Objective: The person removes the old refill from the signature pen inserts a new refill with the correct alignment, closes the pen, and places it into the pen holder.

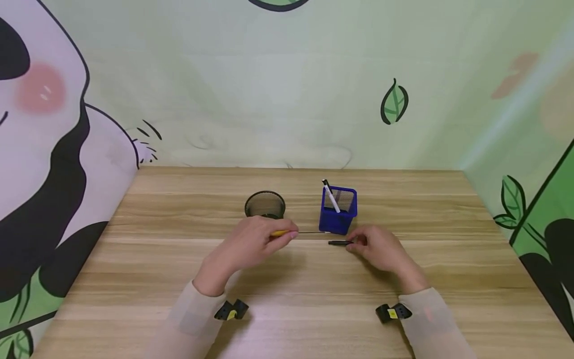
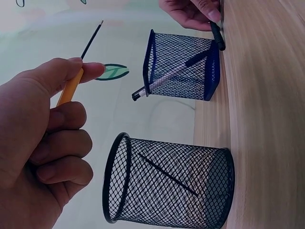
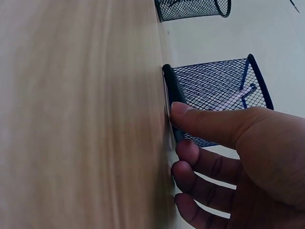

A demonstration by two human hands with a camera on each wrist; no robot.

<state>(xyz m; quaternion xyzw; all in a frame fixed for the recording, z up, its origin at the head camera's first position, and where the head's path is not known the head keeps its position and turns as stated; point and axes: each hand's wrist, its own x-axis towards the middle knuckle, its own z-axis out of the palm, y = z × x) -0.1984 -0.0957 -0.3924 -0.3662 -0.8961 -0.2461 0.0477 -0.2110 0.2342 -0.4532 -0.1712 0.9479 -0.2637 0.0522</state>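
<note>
My left hand (image 1: 251, 244) pinches a yellow stick (image 2: 70, 88) with a thin dark shaft (image 2: 91, 41), raised in front of the round black mesh cup (image 1: 265, 204). Inside that cup, a thin dark rod (image 2: 167, 173) shows through the mesh in the left wrist view. At the right, my right hand (image 1: 378, 248) holds a black pen (image 1: 339, 243) between thumb and finger, low at the tabletop, just in front of the blue mesh holder (image 1: 336, 222). A white pen with a black end (image 1: 331, 197) leans inside the blue holder.
Both containers stand on the wooden table (image 1: 287, 289), the round cup left of the square blue one. Behind the table's far edge is a wall covering (image 1: 287, 99) with printed leaves and a panda. A small black device sits at each wrist.
</note>
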